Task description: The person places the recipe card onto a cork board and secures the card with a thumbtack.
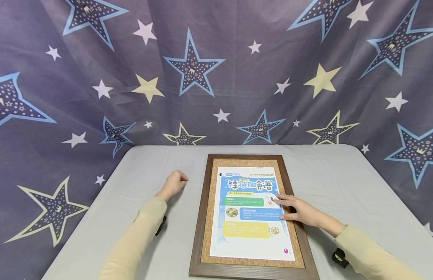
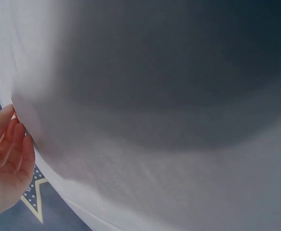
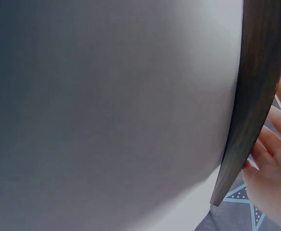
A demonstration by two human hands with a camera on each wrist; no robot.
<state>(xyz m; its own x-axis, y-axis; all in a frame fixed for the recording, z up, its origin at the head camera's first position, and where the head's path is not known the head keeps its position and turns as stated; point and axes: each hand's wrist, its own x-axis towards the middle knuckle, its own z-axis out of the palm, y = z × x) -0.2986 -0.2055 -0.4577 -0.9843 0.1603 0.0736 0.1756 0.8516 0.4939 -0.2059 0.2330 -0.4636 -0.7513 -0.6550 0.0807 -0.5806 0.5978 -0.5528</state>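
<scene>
A dark wooden-framed corkboard point(image 1: 244, 163) lies flat on the table. On its cork is a white sheet of paper point(image 1: 251, 245) printed with a blue heading and green, blue and yellow boxes. My right hand point(image 1: 302, 211) rests over the board's right edge, its fingertips on or just above the sheet's right margin; the fingers are fairly straight. The right wrist view shows that hand point(image 3: 273, 168) beside the dark wooden frame point(image 3: 251, 91). Left of the board, my left hand point(image 1: 173, 184) rests on the table, fingers loosely curled, with nothing visible in it.
A pale grey cloth covers the table point(image 1: 342, 175). Behind and at both sides hangs a purple-grey curtain point(image 1: 234, 42) with stars. Small marks, one dark point(image 1: 220, 174) and one magenta point(image 1: 285, 251), show at two corners of the sheet. Black wrist devices point(image 1: 340, 258) sit under the sleeves.
</scene>
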